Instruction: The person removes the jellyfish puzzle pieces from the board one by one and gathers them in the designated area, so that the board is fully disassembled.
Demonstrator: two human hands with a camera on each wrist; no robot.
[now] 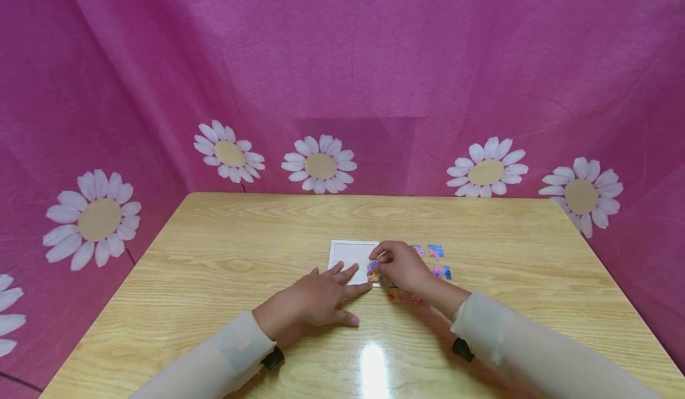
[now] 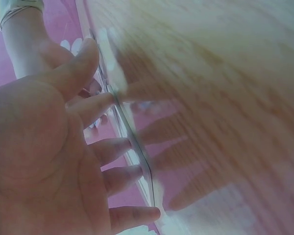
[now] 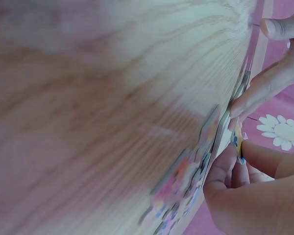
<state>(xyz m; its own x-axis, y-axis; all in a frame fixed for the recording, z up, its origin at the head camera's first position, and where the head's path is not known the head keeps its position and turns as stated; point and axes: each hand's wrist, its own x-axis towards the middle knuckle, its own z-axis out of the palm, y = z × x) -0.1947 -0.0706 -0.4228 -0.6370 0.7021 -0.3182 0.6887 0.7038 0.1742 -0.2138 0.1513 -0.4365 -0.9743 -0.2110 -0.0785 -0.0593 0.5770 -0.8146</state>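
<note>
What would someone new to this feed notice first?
Probably the pink daisy-print cloth walling in the wooden table. Next, mid-table, the left hand lies flat with its fingertips on a white puzzle tray, while the right hand pinches a colourful puzzle piece at the tray's right edge. Loose pieces lie just right of it.

No writing, label, brand, number or sign can be read anywhere in these three camera views.

The bench (image 1: 214,256) is pale wood-grain. Behind hangs a magenta cloth (image 1: 374,60) printed with white, tan-centred daisies. The tray (image 1: 348,251) is white; puzzle pieces (image 1: 436,251) at 3 o'clock are multicoloured.
</note>
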